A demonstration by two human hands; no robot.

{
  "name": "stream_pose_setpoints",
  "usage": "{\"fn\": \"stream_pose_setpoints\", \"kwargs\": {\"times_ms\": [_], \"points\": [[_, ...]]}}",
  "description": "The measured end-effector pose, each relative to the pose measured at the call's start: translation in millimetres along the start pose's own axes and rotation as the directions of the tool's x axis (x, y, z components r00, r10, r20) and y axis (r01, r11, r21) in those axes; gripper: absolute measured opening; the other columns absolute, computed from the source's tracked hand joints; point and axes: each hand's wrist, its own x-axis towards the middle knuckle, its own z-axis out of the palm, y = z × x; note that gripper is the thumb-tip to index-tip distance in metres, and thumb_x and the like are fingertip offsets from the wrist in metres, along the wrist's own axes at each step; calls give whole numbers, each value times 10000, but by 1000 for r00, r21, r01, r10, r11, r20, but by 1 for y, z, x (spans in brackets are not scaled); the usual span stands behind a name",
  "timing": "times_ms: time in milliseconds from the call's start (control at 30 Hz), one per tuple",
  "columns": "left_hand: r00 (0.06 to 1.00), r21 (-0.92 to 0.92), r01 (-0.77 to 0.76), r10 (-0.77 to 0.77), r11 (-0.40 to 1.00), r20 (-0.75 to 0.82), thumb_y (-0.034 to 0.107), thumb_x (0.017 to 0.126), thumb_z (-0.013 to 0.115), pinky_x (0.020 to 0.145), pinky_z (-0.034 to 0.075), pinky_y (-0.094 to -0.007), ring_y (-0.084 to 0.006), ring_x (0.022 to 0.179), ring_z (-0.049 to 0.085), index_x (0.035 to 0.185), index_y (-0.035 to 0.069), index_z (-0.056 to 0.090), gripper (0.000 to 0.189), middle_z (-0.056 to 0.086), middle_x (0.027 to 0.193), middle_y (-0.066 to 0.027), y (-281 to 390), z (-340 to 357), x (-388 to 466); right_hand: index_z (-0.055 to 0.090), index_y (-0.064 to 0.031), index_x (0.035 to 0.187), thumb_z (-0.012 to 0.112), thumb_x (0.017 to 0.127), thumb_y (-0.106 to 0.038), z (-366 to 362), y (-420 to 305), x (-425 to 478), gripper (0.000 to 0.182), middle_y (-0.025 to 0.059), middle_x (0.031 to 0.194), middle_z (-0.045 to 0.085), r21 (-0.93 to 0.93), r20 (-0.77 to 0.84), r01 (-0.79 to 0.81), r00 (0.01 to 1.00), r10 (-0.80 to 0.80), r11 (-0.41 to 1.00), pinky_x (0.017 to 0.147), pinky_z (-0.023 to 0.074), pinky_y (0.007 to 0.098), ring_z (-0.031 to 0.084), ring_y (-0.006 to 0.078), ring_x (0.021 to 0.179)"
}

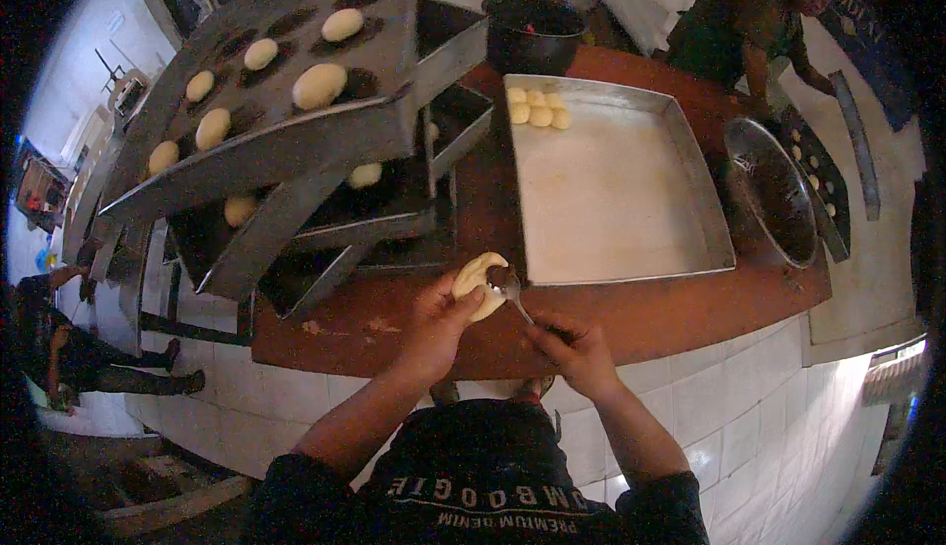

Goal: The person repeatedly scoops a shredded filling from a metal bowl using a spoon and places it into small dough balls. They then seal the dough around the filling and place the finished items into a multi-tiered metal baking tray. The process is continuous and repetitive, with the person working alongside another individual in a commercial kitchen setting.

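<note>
My left hand [441,321] holds a flattened round of pale dough [476,286] above the near edge of the reddish-brown table. In my right hand [573,349] is a metal spoon [519,306], its bowl at the dough, where a lump of dark brown filling [499,277] lies. Beyond my hands, to the right, sits a large square metal tray [621,280] with a floured-looking bottom. Several small dough balls [539,107] stand close together in its far left corner.
Stacked metal trays [295,153] with dough pieces [320,86] rise at the left. A black pot [533,31] stands behind the square tray, a metal bowl [772,190] to its right. One person [739,27] works at the far right beside another tray [820,183]; another person [96,345] is at the left.
</note>
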Motion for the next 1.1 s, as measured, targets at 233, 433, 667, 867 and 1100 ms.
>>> {"fn": "stream_pose_setpoints", "kwargs": {"times_ms": [233, 433, 667, 867, 1100], "points": [[993, -394, -108, 79, 913, -91, 15, 764, 521, 942, 410, -352, -229, 1050, 523, 1034, -4, 547, 271, 554, 1093, -107, -21, -39, -28, 429, -104, 1310, 565, 672, 29, 76, 37, 9, 666, 134, 868, 522, -613, -39, 406, 841, -539, 678, 605, 466, 353, 524, 311, 721], [995, -664, -76, 12, 744, -100, 12, 682, 487, 929, 439, -371, -235, 1071, 509, 1008, -15, 548, 333, 543, 1116, -127, -4, -55, -28, 478, -66, 1262, 603, 658, 20, 67, 53, 8, 623, 168, 1005, 558, -689, 194, 432, 883, -427, 581, 720, 482, 351, 568, 295, 828], [985, -537, -164, 108, 827, -134, -20, 663, 449, 981, 380, -375, -250, 1167, 442, 1173, -22, 464, 510, 484, 1220, -118, -1, -31, -38, 448, -54, 1281, 628, 718, -62, 13, 60, -7, 591, 158, 1064, 522, -748, 128, 315, 932, -338, 584, 827, 420, 358, 497, 305, 914], [951, -356, -83, 181, 931, 252, -75, 777, 390, 1027, 304, -347, -228, 1229, 381, 1377, -20, 176, 639, 348, 1350, -138, -7, 32, -59, 485, -93, 1253, 765, 616, -237, -10, -51, 7, 711, 131, 1099, 511, -447, 55, 487, 852, -521, 750, 865, 400, 397, 428, 314, 1015], [941, 274, -296, 230, 915, 249, 141, 928, 430, 1012, 291, -312, -192, 1223, 368, 1341, 4, 273, 462, 376, 1320, -130, 4, 67, -56, 606, -122, 1116, 739, 639, -172, -33, -29, 11, 498, 79, 998, 563, -26, -121, 444, 888, -444, 896, 814, 412, 363, 481, 264, 931]]}}
